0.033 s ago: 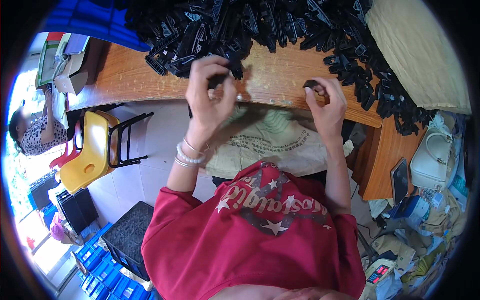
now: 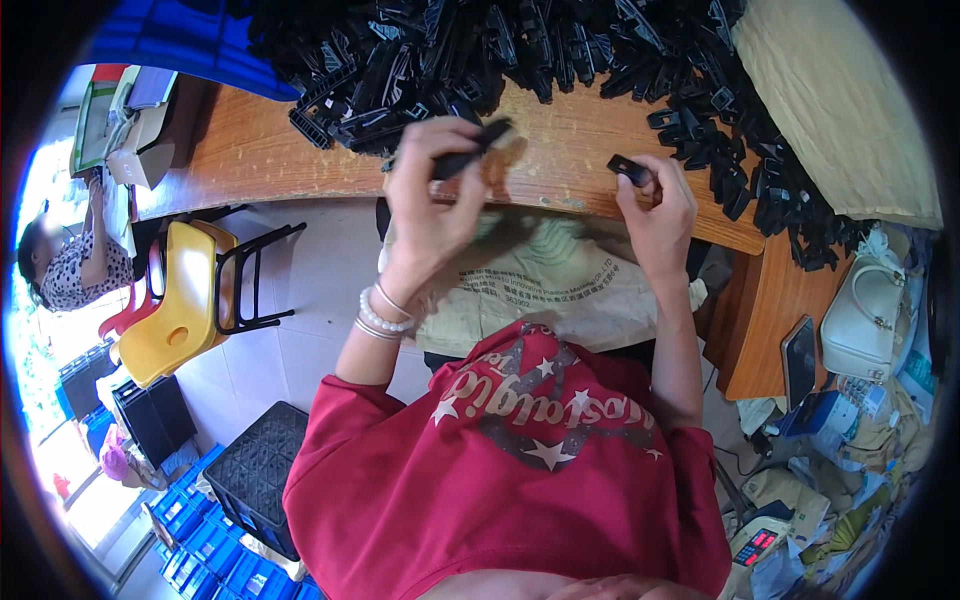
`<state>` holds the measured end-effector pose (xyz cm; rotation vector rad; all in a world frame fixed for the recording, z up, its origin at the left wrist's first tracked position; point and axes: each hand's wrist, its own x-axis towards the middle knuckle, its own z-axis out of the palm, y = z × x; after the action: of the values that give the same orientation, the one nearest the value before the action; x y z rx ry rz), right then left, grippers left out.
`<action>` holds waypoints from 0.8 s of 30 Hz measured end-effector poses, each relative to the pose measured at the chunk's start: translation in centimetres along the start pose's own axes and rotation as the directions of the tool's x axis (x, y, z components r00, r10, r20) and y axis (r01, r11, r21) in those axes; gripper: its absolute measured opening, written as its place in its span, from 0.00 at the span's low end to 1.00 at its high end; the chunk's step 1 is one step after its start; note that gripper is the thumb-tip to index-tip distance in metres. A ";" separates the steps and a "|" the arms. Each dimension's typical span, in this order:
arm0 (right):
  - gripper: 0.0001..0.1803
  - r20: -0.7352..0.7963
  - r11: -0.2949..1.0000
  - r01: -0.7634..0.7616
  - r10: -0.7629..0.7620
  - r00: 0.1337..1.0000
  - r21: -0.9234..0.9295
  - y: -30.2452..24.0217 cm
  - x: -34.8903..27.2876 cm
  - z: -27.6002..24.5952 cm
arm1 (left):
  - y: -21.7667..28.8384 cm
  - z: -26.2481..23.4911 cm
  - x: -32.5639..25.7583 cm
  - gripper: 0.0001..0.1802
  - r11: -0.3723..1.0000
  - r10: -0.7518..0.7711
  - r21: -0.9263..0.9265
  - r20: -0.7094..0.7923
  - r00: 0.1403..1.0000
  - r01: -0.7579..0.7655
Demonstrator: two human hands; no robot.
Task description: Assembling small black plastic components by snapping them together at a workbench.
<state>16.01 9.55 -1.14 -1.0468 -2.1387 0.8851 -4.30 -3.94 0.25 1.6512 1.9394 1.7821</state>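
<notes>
- Your left hand (image 2: 432, 190) is raised over the near edge of the table (image 2: 250, 150), fingers curled shut on a long black part (image 2: 470, 152).
- That part runs slantwise out past your left fingertips (image 2: 455, 135), up and toward your right; its far end lies just beside a brownish patch (image 2: 503, 158) on the wood.
- Your right hand (image 2: 660, 205) is held at the same edge, well apart from the left, with thumb and forefinger pinched on a small black clip (image 2: 630, 168).
- The clip sticks out to the left of your right fingertips (image 2: 650, 188); the other fingers of that hand are folded in below it.
- Beyond both sets of fingers, a big heap (image 2: 520, 50) of black plastic parts covers the far side of the table and trails round to the right of your right hand.
- Below your hands, a printed tan sack (image 2: 560, 280) hangs under the table edge.
- On your left wrist, below the fingers, sit a bead bracelet (image 2: 380, 320) and thin bangles.
- Far to the left of your left hand stands a yellow chair (image 2: 185, 305), with another person (image 2: 65, 265) seated beyond it.
- To the right of your right hand, a white handbag (image 2: 865, 320) rests on a lower shelf, with a dark phone (image 2: 798, 360) beside it.
</notes>
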 end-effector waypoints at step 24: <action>0.14 0.216 0.931 0.246 -0.308 0.927 0.270 0.0 0.1 1.1 | -0.1 3.0 -1.6 0.22 0.997 -0.064 0.066 0.376 0.924 0.042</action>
<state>15.14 9.34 -1.72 -0.5124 -2.2455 1.1498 -1.72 -2.91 -1.79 1.7793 1.8497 1.2782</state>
